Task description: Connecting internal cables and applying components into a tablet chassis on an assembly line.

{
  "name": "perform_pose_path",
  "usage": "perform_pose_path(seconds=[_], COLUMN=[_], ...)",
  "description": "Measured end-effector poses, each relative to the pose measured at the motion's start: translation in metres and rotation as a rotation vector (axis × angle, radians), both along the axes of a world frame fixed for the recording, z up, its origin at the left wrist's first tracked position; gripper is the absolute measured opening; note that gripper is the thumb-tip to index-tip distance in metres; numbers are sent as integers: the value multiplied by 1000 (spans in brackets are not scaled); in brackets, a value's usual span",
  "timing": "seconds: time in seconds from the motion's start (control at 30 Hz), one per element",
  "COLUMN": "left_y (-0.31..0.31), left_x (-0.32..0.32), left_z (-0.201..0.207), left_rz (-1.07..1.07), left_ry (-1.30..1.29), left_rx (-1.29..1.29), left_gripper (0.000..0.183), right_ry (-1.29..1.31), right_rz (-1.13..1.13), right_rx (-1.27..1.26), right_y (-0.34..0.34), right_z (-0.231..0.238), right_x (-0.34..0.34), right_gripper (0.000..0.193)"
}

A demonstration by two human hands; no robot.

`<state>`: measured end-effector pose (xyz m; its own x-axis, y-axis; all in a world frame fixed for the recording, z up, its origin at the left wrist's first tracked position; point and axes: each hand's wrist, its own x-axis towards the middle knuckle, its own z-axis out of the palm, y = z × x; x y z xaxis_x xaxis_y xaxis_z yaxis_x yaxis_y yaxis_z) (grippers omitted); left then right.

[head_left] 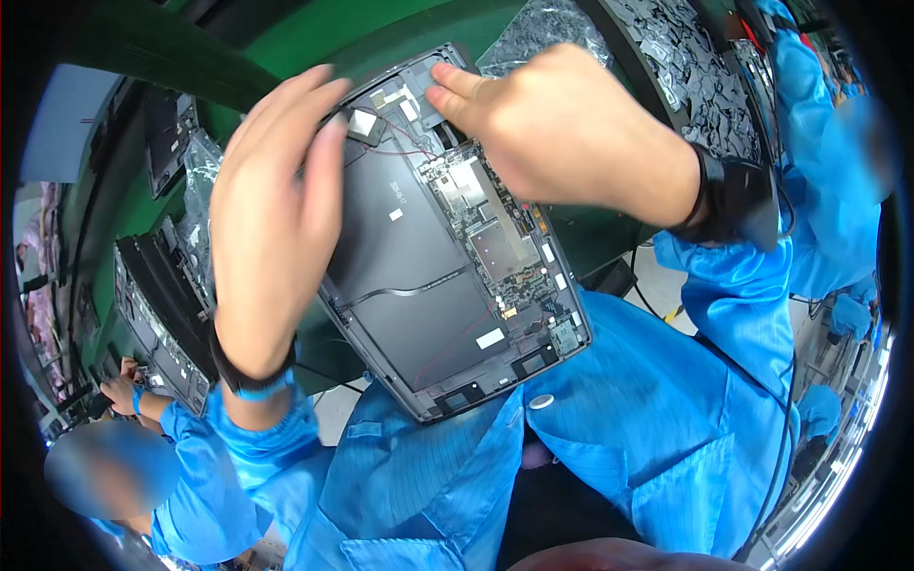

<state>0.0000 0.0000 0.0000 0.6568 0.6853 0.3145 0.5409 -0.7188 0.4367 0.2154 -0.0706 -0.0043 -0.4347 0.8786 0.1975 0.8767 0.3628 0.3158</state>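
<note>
Left hand (pixel 271 200) is open as far as I can see: fingers long and together, thumb held apart, at the far left edge of the opened flat device (pixel 447 285). Motion blur there, so can't tell if it touches the rim. Right hand (pixel 571 124) comes in from the right, two fingers pointing onto the device's far right corner. Remaining fingers are tucked out of sight under the palm; can't tell if they hold anything.

Device sits face-up in front of the person, turned at an angle, its near end overlapping the blue smock (pixel 657 400). What supports that end is hidden. Far left corner mostly behind the left hand.

Inside: dark flat panel (pixel 405 238) on the left, circuit board (pixel 505 252) with metal shields on the right, its far end partly under the right hand. Black ribbon cable (pixel 409 290) crosses the panel area. Thin red wire (pixel 405 152) runs from near the small pale-topped block (pixel 364 124) toward the board; its ends are hard to trace.

Black wristbands (pixel 703 195) on both wrists. Far side of the green table (pixel 305 43): clear plastic bag (pixel 547 33), heap of small dark parts (pixel 690 71). More opened housings (pixel 162 343) to the left, warped by the lens. Co-workers' blue sleeves (pixel 809 162) both sides, cut off by the fisheye rim.
</note>
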Motion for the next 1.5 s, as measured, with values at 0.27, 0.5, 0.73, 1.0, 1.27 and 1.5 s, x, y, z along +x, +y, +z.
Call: perform_pose_path(seconds=[0.27, 0.5, 0.73, 1.0, 1.27, 1.5], left_y=[-83, -133, -146, -149, -60, 14], left_x=[-63, -66, -54, -43, -17, -25], left_z=[-49, -79, -62, -38, 1, -9], left_rz=[402, 403, 416, 442, 277, 82], left_ry=[-703, -835, -916, -774, -926, -901], left_rx=[-309, -868, -984, -794, -839, -638], left_gripper=[47, 52, 49, 52, 56, 38], right_ry=[962, 1067, 1167, 1250, 2047, 2218], right_rz=[-6, -140, -196, -123, 7, -53], right_rx=[84, -311, -208, -287, -430, -611], right_y=[29, 29, -51, -94, -36, 154], right_z=[-50, -55, -54, -48, -1, -44], right_x=[14, 12, 18, -12, 3, 110], right_gripper=[34, 49, 61, 75, 69, 30])
